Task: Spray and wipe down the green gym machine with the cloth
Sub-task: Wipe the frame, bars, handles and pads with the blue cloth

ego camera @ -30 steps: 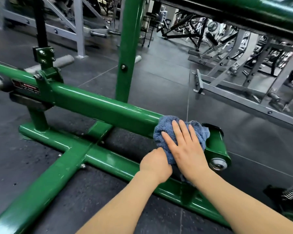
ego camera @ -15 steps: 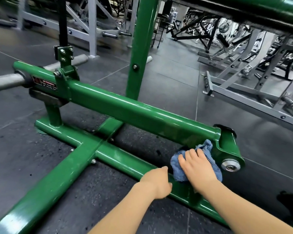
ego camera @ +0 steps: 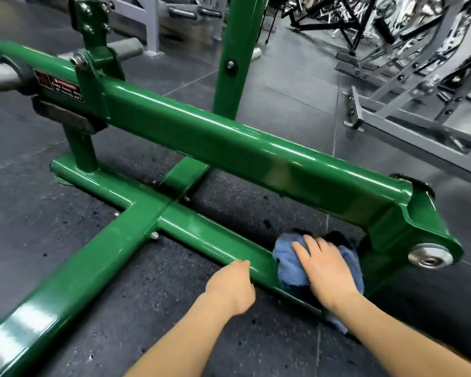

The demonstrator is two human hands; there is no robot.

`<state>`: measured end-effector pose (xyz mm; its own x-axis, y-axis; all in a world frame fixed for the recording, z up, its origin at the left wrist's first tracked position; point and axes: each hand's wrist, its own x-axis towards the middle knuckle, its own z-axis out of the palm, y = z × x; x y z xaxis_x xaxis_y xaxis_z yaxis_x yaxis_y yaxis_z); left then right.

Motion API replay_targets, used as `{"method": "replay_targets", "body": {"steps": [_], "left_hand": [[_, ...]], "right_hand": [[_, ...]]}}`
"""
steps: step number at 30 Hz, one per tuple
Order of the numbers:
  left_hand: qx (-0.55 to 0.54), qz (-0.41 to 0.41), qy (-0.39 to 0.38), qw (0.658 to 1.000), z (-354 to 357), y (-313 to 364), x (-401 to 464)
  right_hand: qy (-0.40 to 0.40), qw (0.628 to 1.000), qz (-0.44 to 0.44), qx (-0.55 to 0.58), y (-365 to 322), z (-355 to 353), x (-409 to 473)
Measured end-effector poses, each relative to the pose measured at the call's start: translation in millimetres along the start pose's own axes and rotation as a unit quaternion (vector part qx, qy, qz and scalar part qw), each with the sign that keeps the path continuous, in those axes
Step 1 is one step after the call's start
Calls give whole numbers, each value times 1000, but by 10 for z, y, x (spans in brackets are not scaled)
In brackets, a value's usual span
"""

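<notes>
The blue cloth (ego camera: 288,263) lies bunched on the lower green bar (ego camera: 201,235) near the pivot bracket (ego camera: 408,229). Soft and light, it likely handles best under a flat palm. The right hand (ego camera: 328,270) presses it, fingers spread. The left hand (ego camera: 230,285) rests curled against the bar's edge, holding nothing visible.

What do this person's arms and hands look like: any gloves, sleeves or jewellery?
Both forearms come in bare from the bottom edge; no sleeve shows in the frame. The left hand and the right hand wear no gloves. No watch, bracelet or ring shows on the parts in view, though the picture is somewhat blurred, so a thin ring could be missed.
</notes>
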<state>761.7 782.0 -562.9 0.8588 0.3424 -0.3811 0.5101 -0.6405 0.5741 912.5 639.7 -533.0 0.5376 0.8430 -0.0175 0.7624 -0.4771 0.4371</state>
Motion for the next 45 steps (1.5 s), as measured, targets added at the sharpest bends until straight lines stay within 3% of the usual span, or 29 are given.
{"method": "replay_targets", "body": {"steps": [2, 5, 8, 12, 20, 22, 25, 32, 37, 40, 45], "left_hand": [[-1, 2, 2, 1000, 71, -73, 88], [11, -4, -6, 1000, 224, -236, 294], [25, -19, -16, 999, 304, -398, 389], [64, -48, 10, 997, 357, -535, 565], [132, -90, 156, 975, 97, -784, 813], [137, -108, 137, 975, 46, -950, 785], [170, -70, 88, 979, 51, -876, 764], [196, 18, 33, 980, 371, -330, 867], [246, 4, 17, 969, 491, -391, 752], [270, -6, 20, 963, 407, -595, 660], [257, -48, 30, 965, 146, -878, 563]], "right_hand": [[-1, 996, 74, 52, -60, 129, 66], [-127, 963, 184, 149, -217, 524, 69], [-208, 936, 201, 201, -413, 751, 85], [-177, 949, 166, 199, -556, 798, 296], [-85, 966, 40, 241, -1423, 466, 1101], [-85, 962, 27, 259, -1447, 479, 1115], [-69, 951, 40, 300, -1169, 722, 898], [-105, 913, 240, 314, -232, 1080, 86], [-51, 928, 252, 271, -513, 1051, 12], [-65, 929, 264, 250, -642, 1005, 108], [-61, 941, 209, 260, -887, 848, 516]]}}
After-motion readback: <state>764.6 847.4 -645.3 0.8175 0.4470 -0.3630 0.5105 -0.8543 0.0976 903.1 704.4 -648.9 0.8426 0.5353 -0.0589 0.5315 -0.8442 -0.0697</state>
